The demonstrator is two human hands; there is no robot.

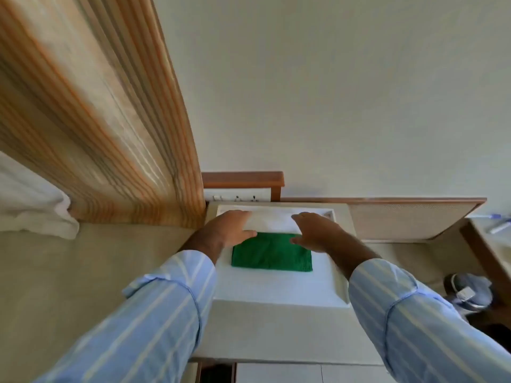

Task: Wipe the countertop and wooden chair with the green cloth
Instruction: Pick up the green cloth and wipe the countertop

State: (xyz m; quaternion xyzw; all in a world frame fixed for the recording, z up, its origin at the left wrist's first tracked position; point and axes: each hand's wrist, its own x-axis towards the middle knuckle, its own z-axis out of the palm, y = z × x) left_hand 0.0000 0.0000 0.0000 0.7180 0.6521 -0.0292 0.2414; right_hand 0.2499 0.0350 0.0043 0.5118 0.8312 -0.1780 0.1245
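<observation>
On white surface [276, 288]: green cloth [272, 255] folded, long axis left-right, between spread empty hands — left hand [229, 226], right hand [315, 230] equally near

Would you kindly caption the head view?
Both open hands, left hand and right hand, reach over the folded green cloth.

Soft, even daylight w/ no hard shadows — prob. from the left, behind the striped curtain [91, 128]. White countertop [276, 288] near blown out. Strong wide-angle bowing at edges; curtain and sleeves [154, 313] smeared w/ blur — overall soft focus.
</observation>
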